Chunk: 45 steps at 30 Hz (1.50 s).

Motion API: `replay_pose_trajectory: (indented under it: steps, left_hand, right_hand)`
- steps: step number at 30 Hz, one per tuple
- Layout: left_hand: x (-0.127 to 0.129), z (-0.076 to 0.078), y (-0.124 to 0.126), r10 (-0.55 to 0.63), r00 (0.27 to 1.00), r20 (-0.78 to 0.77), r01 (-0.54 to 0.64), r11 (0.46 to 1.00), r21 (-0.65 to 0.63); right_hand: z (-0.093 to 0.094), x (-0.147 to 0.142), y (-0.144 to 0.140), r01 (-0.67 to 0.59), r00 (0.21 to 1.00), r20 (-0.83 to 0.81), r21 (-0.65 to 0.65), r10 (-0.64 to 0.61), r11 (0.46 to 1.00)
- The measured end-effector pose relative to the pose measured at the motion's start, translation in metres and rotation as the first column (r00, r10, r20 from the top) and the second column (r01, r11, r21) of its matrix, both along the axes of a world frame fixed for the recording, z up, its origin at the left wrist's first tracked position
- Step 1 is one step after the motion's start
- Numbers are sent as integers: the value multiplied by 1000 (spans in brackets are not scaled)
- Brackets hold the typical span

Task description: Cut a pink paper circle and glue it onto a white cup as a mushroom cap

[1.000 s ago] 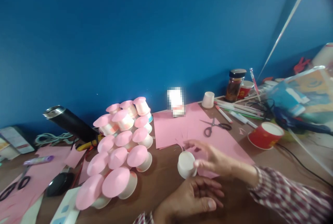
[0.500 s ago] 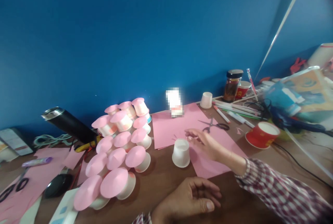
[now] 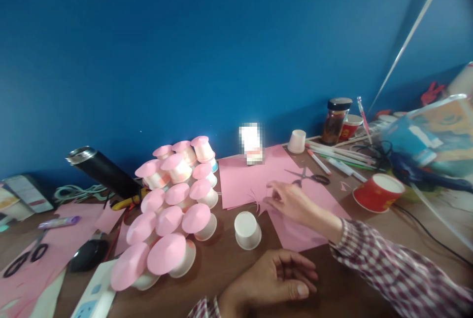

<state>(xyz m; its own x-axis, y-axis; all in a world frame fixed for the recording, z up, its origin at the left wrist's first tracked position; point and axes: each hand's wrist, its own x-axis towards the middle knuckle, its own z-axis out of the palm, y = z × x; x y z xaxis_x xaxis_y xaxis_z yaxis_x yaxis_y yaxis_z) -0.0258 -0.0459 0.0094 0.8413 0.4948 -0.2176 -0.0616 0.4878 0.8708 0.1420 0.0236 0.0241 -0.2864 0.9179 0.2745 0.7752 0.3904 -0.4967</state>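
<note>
A white paper cup [image 3: 247,229] stands upside down on the table [image 3: 221,264], free of both hands, between the pink-capped cups [image 3: 173,209] and the pink paper sheet [image 3: 295,199]. The left hand [image 3: 273,281] rests loosely curled and empty near it. The right hand [image 3: 291,199] pinches at the sheet's cut edge, which looks thin, light and floppy, likely best lifted by an edge or corner.
</note>
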Motion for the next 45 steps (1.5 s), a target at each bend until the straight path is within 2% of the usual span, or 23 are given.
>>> replay_pose_trajectory:
  steps: [1, 3, 7, 10, 17, 21, 23, 25, 28, 31, 35, 38, 40, 45]
  left_hand:
    - [0, 1, 0, -2, 1000, -14, 2, 1000, 6]
    - [0, 3, 0, -9, 999, -41, 10, 1000, 23]
    - [-1, 5, 0, -10, 998, -54, 12, 999, 40]
    - [-2, 3, 0, -14, 998, -58, 17, 999, 43]
    - [-1, 3, 0, -18, 998, -61, 18, 1000, 12]
    - [-1, 5, -1, -12, 998, -65, 12, 1000, 10]
    - [-1, 5, 0, -11, 998, -64, 12, 1000, 10]
    - [-1, 4, 0, -9, 998, -66, 10, 1000, 7]
    - [-2, 0, 0, -9, 999, -52, 9, 1000, 1]
    - [-1, -4, 0, -11, 999, -31, 11, 1000, -2]
    - [-1, -4, 0, -13, 999, -39, 13, 1000, -11]
    - [-2, -1, 0, -17, 999, -40, 17, 1000, -12]
    - [-2, 0, 0, -16, 999, -35, 16, 1000, -9]
    - [-2, 0, 1, -15, 999, -42, 15, 1000, -4]
  right_hand:
    - [-3, 0, 5, 76, 994, 76, 63, -80, 995]
    - [-6, -2, 14, 143, 964, 212, 109, -163, 984]
    - [-6, -15, 22, 228, 896, 388, 15, -216, 974]
    - [-6, -24, 21, 228, 879, 433, -6, -203, 974]
    - [-20, -21, 11, 94, 939, 337, -43, -74, 995]
    - [-19, -12, 8, 36, 960, 280, -57, -19, 998]
    - [-16, -6, 5, 15, 984, 176, -60, -4, 998]
    - [-12, 0, 4, 20, 1000, 2, -98, -20, 995]
    - [-7, 10, 6, 21, 985, -167, -159, -48, 987]
    - [-2, 16, 11, 59, 995, -78, -65, -64, 996]
    - [-2, 15, 13, 161, 975, 154, 4, -160, 987]
    - [-3, 9, 9, 121, 947, 296, 21, -122, 992]
    - [-4, 5, 6, 80, 948, 309, 0, -76, 997]
    - [-13, 0, 7, 80, 950, 311, -144, -31, 986]
